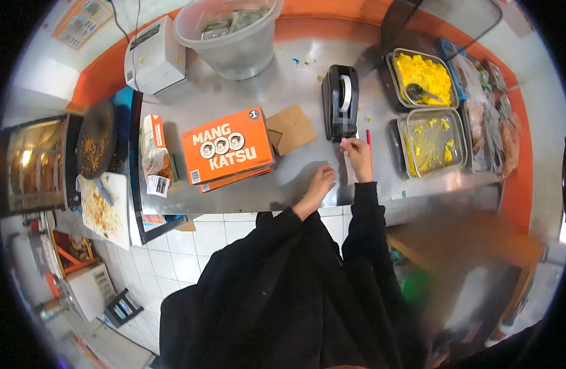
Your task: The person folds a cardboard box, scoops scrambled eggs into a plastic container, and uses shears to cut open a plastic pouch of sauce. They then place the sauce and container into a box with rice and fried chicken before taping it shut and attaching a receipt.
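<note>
A black tape dispenser [340, 103] with a white-cored roll stands on the steel table. My right hand [358, 158] is at its front end, thumb and fingertips pinched together. What they pinch looks like the end of the tape, though the clear strip is hard to make out. Just left and nearer to me, my left hand [321, 183] hovers over the table edge with loosely bent fingers and nothing visible in it. A red pen [368, 138] lies right beside my right hand. Left of my hands sits a stack of orange printed boxes [227, 146], with a brown cardboard piece [293, 129] beside it.
Two clear containers with yellow food, one full [423, 71] and one nearly used up [435, 142], stand at right. A plastic bucket [229, 52] and white printer [156, 54] are at the back. An open box with bagged food [157, 150] is at left, beyond it a cutting board [106, 206].
</note>
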Tool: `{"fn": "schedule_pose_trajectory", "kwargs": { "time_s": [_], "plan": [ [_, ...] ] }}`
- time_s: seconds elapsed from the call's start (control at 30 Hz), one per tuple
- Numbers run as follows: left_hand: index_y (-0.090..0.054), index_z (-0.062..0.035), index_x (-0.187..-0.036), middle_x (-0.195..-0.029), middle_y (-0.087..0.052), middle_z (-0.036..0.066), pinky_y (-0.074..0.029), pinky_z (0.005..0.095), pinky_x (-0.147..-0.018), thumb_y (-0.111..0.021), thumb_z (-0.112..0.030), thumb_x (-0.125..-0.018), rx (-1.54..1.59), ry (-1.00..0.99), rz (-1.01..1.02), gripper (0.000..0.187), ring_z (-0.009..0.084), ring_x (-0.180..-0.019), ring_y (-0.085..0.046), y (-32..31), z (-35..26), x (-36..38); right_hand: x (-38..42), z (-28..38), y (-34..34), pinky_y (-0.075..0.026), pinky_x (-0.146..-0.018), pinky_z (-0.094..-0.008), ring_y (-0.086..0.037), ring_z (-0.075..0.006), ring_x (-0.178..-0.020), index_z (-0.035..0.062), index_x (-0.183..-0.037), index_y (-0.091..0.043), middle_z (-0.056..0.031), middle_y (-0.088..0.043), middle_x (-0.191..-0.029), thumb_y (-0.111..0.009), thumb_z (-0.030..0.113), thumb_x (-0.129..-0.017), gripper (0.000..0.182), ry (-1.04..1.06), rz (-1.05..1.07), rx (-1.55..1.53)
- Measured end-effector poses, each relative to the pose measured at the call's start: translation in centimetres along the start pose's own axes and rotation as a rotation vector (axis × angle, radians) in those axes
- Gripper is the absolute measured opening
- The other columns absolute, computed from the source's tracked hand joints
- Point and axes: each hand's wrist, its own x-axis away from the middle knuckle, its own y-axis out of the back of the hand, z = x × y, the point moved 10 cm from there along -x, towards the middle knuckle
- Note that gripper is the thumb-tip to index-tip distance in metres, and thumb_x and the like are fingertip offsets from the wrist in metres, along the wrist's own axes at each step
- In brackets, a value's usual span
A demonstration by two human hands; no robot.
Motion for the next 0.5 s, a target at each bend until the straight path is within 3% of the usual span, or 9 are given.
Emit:
{"fn": "schedule_pose_trajectory", "kwargs": {
  "time_s": [0.03, 0.1, 0.17, 0.23, 0.27, 0.37, 0.43, 0.47, 0.5],
  "plan": [
    [-0.036, -0.0060, -0.119, -0.104, -0.053, 0.010, -0.043, 0.0276, -0.078, -0.053, -0.007, -0.082, -0.147, -0.104, -0.022, 0.041, 0.0171, -0.091, -0.054, -0.8, 0.3, -2.1, -0.3, 0.4, -0.1, -0.040, -0.055, -0.0248, -0.056, -0.0124, -0.060, 0.0020, -0.073, -0.062, -0.0039, -0.061, -0.066, -0.059, 0.018, -0.078, 0.017, 0.003, 0.033, -0.005],
    [-0.032, -0.0058, -0.122, -0.110, -0.048, 0.016, -0.041, 0.0314, -0.082, -0.054, -0.005, -0.079, -0.211, -0.282, -0.035, 0.049, 0.0222, -0.097, -0.051, -3.5, -0.5, -4.5, 0.0, 3.7, 0.9, -0.043, -0.052, -0.0300, -0.058, -0.0188, -0.054, -0.0009, -0.072, -0.061, -0.0109, -0.060, -0.061, -0.059, 0.018, -0.077, 0.019, 0.227, -0.131, 0.608],
    [-0.032, -0.0033, -0.120, -0.112, -0.045, 0.021, -0.038, 0.0376, -0.087, -0.059, -0.004, -0.072, -0.347, -0.479, -0.171, 0.055, 0.0300, -0.103, -0.046, -4.9, -2.4, -4.7, -0.4, -0.6, 1.4, -0.044, -0.052, -0.0347, -0.059, -0.0244, -0.053, -0.0031, -0.072, -0.059, -0.0168, -0.058, -0.059, -0.060, 0.017, -0.076, 0.020, 0.182, -0.080, 0.927],
    [-0.033, -0.0005, -0.115, -0.107, -0.043, 0.025, -0.034, 0.0431, -0.089, -0.065, -0.004, -0.062, -0.597, -0.642, -0.423, 0.062, 0.0402, -0.102, -0.042, -5.1, -3.3, -4.8, 0.4, -0.3, 4.1, -0.045, -0.053, -0.0319, -0.060, -0.0243, -0.055, 0.0001, -0.078, -0.063, -0.0139, -0.060, -0.061, -0.059, 0.024, -0.078, 0.024, 0.161, -0.061, 0.617],
    [-0.033, -0.0014, -0.115, -0.108, -0.044, 0.023, -0.035, 0.0409, -0.089, -0.062, -0.001, -0.064, -0.687, -0.644, -0.454, 0.059, 0.0372, -0.101, -0.044, -5.9, -4.1, -3.6, 0.5, 2.0, 5.3, -0.044, -0.053, -0.0290, -0.059, -0.0188, -0.057, -0.0008, -0.079, -0.063, -0.0119, -0.061, -0.063, -0.059, 0.021, -0.079, 0.022, 0.162, -0.104, 0.460],
    [-0.034, -0.0027, -0.117, -0.109, -0.044, 0.020, -0.036, 0.0370, -0.089, -0.059, 0.002, -0.067, -0.406, -0.391, -0.314, 0.056, 0.0309, -0.103, -0.045, -5.5, -4.1, -2.6, 1.8, 6.7, 8.7, -0.042, -0.055, -0.0208, -0.054, -0.0070, -0.063, -0.0035, -0.085, -0.063, -0.0055, -0.063, -0.072, -0.059, 0.011, -0.081, 0.015, 0.113, -0.135, 0.113],
    [-0.037, -0.0040, -0.118, -0.111, -0.045, 0.016, -0.035, 0.0333, -0.091, -0.056, 0.002, -0.070, -0.141, -0.123, 0.039, 0.052, 0.0241, -0.105, -0.045, -7.8, -6.0, 1.6, 1.9, 10.5, 8.8, -0.042, -0.056, -0.0201, -0.054, -0.0077, -0.063, -0.0037, -0.088, -0.063, -0.0051, -0.063, -0.075, -0.060, 0.009, -0.080, 0.015, 0.109, -0.104, 0.030],
    [-0.038, -0.0040, -0.121, -0.113, -0.045, 0.013, -0.033, 0.0319, -0.093, -0.055, -0.002, -0.074, -0.433, -0.546, 0.079, 0.049, 0.0210, -0.109, -0.043, -8.8, -13.0, 6.9, 2.2, 12.1, 8.3, -0.041, -0.056, -0.0194, -0.054, -0.0085, -0.064, -0.0040, -0.091, -0.063, -0.0046, -0.063, -0.078, -0.060, 0.007, -0.079, 0.016, 0.086, -0.091, -0.053],
    [-0.038, -0.0028, -0.124, -0.118, -0.045, 0.013, -0.031, 0.0317, -0.096, -0.055, -0.008, -0.077, -0.496, -0.729, 0.064, 0.050, 0.0210, -0.111, -0.042, -8.4, -18.1, 11.6, 2.4, 14.2, 7.4, -0.041, -0.056, -0.0194, -0.054, -0.0085, -0.064, -0.0040, -0.091, -0.063, -0.0046, -0.063, -0.078, -0.060, 0.007, -0.079, 0.016, 0.093, -0.074, -0.054]
  ]
}}
